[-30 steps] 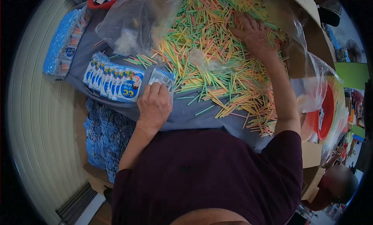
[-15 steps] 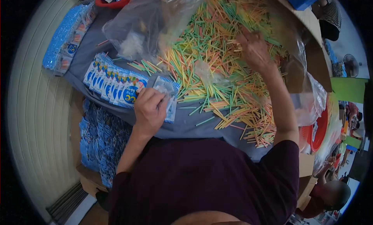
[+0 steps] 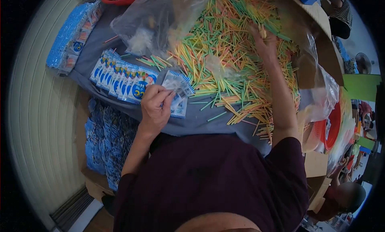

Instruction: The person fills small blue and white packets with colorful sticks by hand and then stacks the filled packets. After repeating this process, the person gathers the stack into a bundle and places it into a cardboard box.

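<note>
My left hand (image 3: 155,105) is closed in a pinch at the left edge of a clear-backed packet (image 3: 175,87) with blue striped ends. Another such packet (image 3: 178,108) lies partly beneath it. Just left of the hand, blue-and-white printed packets (image 3: 120,79) overlap in a fanned row. My right hand (image 3: 265,45) reaches over a wide heap of thin sticks (image 3: 224,43) in yellow, green, orange and pink. Its fingers are among the sticks and blurred, so I cannot make out whether they grip any.
Clear plastic bags (image 3: 144,27) lie at the heap's left. A bundle of packets (image 3: 74,35) is at the upper left. Below the grey cloth (image 3: 120,97), a box holds many blue packets (image 3: 106,140). Red baskets (image 3: 333,124), cardboard (image 3: 317,162) and another person (image 3: 341,200) are at right.
My right hand has shifted slightly up, its fingers now stretching farther from the wrist. The upper packet by my left hand has tilted, showing another below it. The whole view has moved a little.
</note>
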`<state>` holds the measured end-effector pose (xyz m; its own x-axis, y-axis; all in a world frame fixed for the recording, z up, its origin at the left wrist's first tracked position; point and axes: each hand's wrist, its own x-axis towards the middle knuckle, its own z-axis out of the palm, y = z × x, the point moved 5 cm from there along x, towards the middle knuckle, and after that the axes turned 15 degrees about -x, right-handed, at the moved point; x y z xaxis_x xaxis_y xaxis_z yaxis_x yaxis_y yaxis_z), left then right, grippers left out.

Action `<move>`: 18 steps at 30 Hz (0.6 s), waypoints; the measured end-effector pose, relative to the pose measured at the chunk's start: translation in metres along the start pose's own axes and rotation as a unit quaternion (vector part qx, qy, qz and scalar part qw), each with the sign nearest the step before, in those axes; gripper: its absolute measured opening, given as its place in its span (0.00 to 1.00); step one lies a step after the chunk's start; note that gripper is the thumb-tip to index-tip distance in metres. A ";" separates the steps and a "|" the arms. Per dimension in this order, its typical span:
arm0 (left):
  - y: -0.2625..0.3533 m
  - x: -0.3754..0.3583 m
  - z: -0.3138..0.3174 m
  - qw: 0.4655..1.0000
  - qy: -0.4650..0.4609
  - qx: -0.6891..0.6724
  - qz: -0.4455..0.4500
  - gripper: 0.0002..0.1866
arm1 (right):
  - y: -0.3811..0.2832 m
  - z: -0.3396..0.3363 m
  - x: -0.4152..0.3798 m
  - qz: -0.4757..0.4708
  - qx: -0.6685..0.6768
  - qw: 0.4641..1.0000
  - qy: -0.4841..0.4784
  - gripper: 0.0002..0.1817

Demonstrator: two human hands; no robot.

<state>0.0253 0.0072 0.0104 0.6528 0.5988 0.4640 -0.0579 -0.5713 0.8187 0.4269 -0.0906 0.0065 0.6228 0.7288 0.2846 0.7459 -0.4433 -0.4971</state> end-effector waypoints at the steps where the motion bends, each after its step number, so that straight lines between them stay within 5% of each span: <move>1: 0.002 0.000 0.000 0.998 0.000 0.034 0.055 0.10 | -0.004 -0.007 0.001 0.044 0.054 0.997 -0.035 0.21; 5: 0.011 -0.004 0.009 0.986 -0.066 0.128 0.086 0.12 | -0.046 -0.016 -0.021 0.009 0.156 0.987 0.031 0.24; 6: 0.009 -0.005 0.010 0.988 -0.076 0.122 0.061 0.11 | -0.017 0.007 -0.013 -0.051 0.062 0.992 -0.102 0.27; 7: 0.008 -0.005 0.010 0.989 -0.087 0.115 0.036 0.11 | -0.003 0.018 -0.017 -0.047 0.062 0.992 -0.102 0.27; 9: 0.014 0.001 0.007 0.991 -0.089 0.098 0.021 0.10 | -0.014 0.019 -0.027 -0.231 -0.226 0.944 0.060 0.28; 10: 0.014 0.002 0.004 0.992 -0.088 0.085 0.006 0.08 | -0.017 0.020 -0.025 -0.236 -0.225 0.944 0.057 0.28; 14: -0.003 0.005 0.000 0.996 -0.076 0.039 -0.038 0.04 | -0.035 -0.010 -0.021 -0.133 0.047 0.990 0.018 0.26; 18: -0.006 0.012 -0.005 0.991 -0.016 -0.101 -0.086 0.03 | -0.040 -0.020 -0.029 -0.051 0.256 0.965 -0.015 0.23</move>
<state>0.0297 0.0211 0.0126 0.6891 0.6581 0.3035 -0.0909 -0.3370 0.9371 0.3841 -0.1042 0.0341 0.5390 0.7737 0.3330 0.5833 -0.0577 -0.8102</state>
